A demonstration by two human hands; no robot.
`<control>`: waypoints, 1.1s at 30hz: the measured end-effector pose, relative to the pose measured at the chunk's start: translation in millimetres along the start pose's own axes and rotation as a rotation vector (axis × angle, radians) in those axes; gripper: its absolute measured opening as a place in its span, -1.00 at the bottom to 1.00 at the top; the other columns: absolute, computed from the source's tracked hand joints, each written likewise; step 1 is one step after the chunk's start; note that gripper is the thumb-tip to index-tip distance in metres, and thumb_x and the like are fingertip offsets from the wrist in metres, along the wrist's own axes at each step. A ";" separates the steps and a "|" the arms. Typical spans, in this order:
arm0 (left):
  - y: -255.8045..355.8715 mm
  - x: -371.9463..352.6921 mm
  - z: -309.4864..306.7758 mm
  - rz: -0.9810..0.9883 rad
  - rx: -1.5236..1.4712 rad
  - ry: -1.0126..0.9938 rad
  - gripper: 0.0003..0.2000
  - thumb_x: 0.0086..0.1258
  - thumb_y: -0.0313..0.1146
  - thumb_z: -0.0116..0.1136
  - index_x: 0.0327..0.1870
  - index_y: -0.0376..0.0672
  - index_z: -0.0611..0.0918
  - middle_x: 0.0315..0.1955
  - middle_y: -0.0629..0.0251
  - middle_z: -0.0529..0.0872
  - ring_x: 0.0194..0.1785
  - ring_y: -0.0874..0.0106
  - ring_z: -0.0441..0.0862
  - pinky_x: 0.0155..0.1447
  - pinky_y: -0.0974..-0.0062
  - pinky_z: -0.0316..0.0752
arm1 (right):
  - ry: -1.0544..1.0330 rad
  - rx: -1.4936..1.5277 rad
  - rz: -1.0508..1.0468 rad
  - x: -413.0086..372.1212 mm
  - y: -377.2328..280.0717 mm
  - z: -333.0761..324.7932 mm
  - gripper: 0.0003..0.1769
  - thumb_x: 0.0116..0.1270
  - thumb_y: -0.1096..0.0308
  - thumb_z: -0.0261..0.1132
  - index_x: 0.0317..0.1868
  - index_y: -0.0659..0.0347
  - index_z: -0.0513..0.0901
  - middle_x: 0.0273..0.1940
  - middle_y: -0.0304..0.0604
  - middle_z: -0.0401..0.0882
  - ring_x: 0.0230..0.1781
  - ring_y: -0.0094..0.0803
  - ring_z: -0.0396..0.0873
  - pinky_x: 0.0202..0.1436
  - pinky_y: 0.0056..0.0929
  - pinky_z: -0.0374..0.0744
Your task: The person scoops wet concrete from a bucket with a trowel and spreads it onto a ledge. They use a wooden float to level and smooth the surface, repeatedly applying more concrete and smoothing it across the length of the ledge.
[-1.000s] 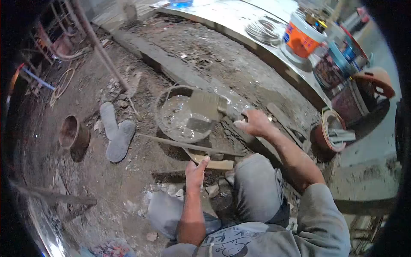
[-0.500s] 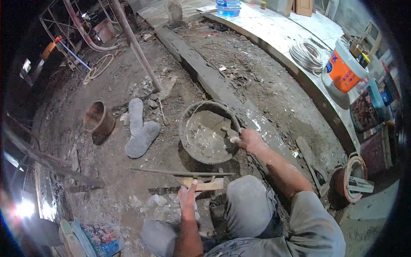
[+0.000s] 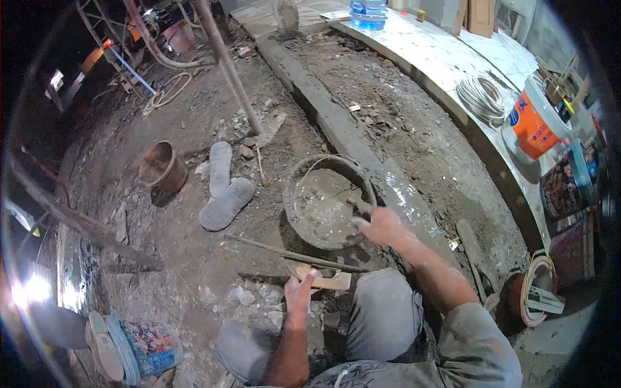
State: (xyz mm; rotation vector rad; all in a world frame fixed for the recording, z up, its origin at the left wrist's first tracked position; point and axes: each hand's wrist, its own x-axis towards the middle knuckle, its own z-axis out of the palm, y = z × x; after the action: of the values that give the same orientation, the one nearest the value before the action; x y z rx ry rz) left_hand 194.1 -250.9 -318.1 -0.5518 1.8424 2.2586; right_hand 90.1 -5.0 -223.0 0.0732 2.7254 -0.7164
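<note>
- Clenching small grey-coated tool [image 3: 359,206] in right hand [image 3: 383,227], inside round dark bucket [image 3: 290,207] of wet grey mix [image 3: 320,210].
- Gripping long thin trowel [image 3: 259,245] by pale wooden handle [image 3: 336,281] in left hand [image 3: 299,292].
- Seeming partway: shiny wet patch [image 3: 402,194] beside, much mix unused.

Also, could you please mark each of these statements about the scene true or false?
1. The left hand grips a tool by its wooden handle. True.
2. The right hand is at the coil of pale hose or cable. False: it is at the bucket of wet grey mix.
3. The coil lies on the pale tiles. True.
4. The two grey slipper-shaped pieces lie well apart. False: the two pieces touch or overlap.
</note>
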 end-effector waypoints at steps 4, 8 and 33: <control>-12.6 7.3 -13.8 0.005 0.086 0.053 -0.70 0.29 -0.22 0.21 -0.23 -0.35 0.64 -0.35 0.27 0.70 -0.30 0.51 0.58 -0.12 0.47 0.47 | 0.479 0.227 -0.145 -1.7 -16.3 11.6 -0.49 0.25 -0.02 0.25 -0.04 0.26 0.51 -0.16 0.20 0.57 -0.09 0.07 0.55 0.00 -0.13 0.49; -12.4 8.3 -23.4 -0.011 0.122 0.187 -0.62 0.21 -0.10 0.30 -0.27 -0.35 0.66 -0.42 0.26 0.69 -0.33 0.49 0.58 -0.16 0.43 0.49 | 0.178 1.019 -0.225 50.9 -63.6 0.1 -0.39 0.24 -0.10 0.27 0.00 0.32 0.50 -0.05 0.01 0.58 -0.08 -0.22 0.56 0.08 -0.29 0.44; -19.2 -70.2 -80.8 0.154 -0.263 0.524 -0.35 0.19 0.07 0.27 0.06 -0.40 0.53 -0.20 0.09 0.67 -0.11 0.31 0.58 0.04 0.34 0.43 | 0.047 1.714 -0.213 104.3 -163.9 42.1 -0.79 0.17 0.18 0.30 -0.31 0.10 0.52 -0.57 -0.31 0.32 -0.60 -0.42 0.33 -0.53 -0.36 0.32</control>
State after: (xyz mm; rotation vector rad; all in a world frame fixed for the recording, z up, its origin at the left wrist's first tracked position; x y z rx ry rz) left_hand 279.3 -318.4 -321.6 -1.1802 1.8528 2.6714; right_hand -17.5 -171.8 -213.8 0.1636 1.3356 -2.7466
